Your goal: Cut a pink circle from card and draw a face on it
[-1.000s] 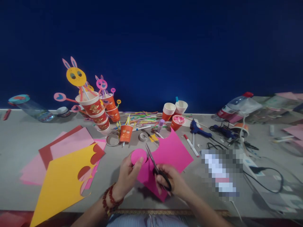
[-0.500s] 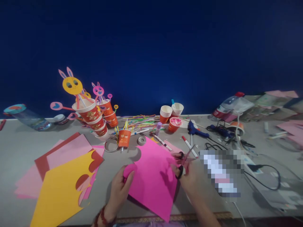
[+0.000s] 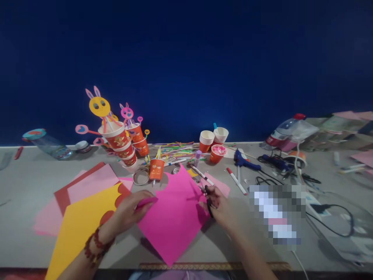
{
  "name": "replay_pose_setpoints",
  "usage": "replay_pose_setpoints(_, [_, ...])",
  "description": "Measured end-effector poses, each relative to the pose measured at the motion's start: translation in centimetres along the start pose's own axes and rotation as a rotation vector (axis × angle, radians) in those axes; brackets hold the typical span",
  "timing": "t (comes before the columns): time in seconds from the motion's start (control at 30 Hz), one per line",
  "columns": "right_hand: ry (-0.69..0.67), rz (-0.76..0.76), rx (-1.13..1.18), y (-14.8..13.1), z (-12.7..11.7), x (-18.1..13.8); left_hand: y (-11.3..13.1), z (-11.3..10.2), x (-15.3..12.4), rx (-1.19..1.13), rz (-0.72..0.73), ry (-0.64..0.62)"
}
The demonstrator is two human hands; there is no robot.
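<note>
The left hand's fingers are closing on a thin magenta paper cut-out, turned nearly edge-on, and the left hand is staying at nine o'clock from a large magenta paper sheet with curved bites cut from its upper edge. The right hand, at three o'clock, is holding a pair of black-handled metal scissors; its fingers are meeting the sheet's edge, though whether they are gripping it cannot be told. The blades are showing too blurred to read. The sheet is lying tilted between the hands, one corner pointing to six o'clock.

Farther out from the sheet, a yellow paper sheet with scalloped cuts is spreading at nine o'clock, partly under the left forearm. A red paper cup holding straws is standing at eleven, a purple glue stick at one. Towards two o'clock, a red-capped white marker and, beyond it, a blue glue gun are resting on the grey bench.
</note>
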State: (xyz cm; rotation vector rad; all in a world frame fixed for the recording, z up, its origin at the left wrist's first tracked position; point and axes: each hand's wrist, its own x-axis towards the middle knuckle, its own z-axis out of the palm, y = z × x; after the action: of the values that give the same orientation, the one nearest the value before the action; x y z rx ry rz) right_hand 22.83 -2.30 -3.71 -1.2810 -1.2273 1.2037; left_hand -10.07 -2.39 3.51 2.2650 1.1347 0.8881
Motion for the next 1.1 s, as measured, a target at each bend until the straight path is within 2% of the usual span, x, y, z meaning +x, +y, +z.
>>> replay_pose_setpoints(0.1, [-0.079, -0.002, 0.046, -0.3, 2.0, -0.9, 0.1, -3.4, 3.1, 0.115, 0.025, -0.256])
replay_pose_setpoints(0.13, [-0.132, 0.010, 0.061, -0.2, 2.7, -1.6, 0.0, -4.2, 4.2, 0.157, 0.059, -0.334])
replay_pose_setpoints(0.2, [-0.305, 0.080, 0.099, 0.1, 3.7, -3.2, -0.1, -5.1, 6.0, 0.239, 0.101, -0.401])
replay_pose_setpoints(0.27, [-0.491, 0.172, 0.088, 0.5, 4.2, -4.8, -0.3, -4.8, 7.3, 0.356, 0.174, -0.446])
replay_pose_setpoints(0.3, [-0.538, 0.193, 0.050, 0.6, 4.2, -5.4, -0.4, -4.3, 7.7, 0.436, 0.218, -0.468])
replay_pose_setpoints(0.43, [-0.512, 0.175, -0.168, 0.6, 3.0, -6.5, -0.8, -1.0, 8.3, 0.750, 0.382, -0.516])
replay_pose_setpoints(0.5, [-0.485, 0.183, -0.224, 0.2, 2.0, -6.4, -1.0, 0.5, 7.8, 0.770, 0.448, -0.461])
replay_pose_setpoints(0.57, [-0.468, 0.200, -0.233, -0.3, 0.9, -6.1, -0.9, 1.6, 6.7, 0.722, 0.455, -0.355])
replay_pose_setpoints(0.67, [-0.437, 0.191, -0.230, -0.7, -0.4, -5.6, -0.2, 3.1, 3.6, 0.604, 0.314, -0.265])
replay_pose_setpoints(0.83, [-0.353, 0.154, -0.197, -0.3, -0.8, -4.7, 1.8, 7.0, -2.3, 0.423, 0.116, -0.322])
replay_pose_setpoints(0.97, [-0.357, 0.118, -0.191, 0.3, 0.1, -3.8, 1.9, 9.2, -4.5, 0.271, 0.223, -0.416])
replay_pose_setpoints(1.1, [-0.351, 0.099, -0.177, 1.2, 0.4, -3.4, 1.5, 9.1, -3.9, 0.120, 0.287, -0.491])
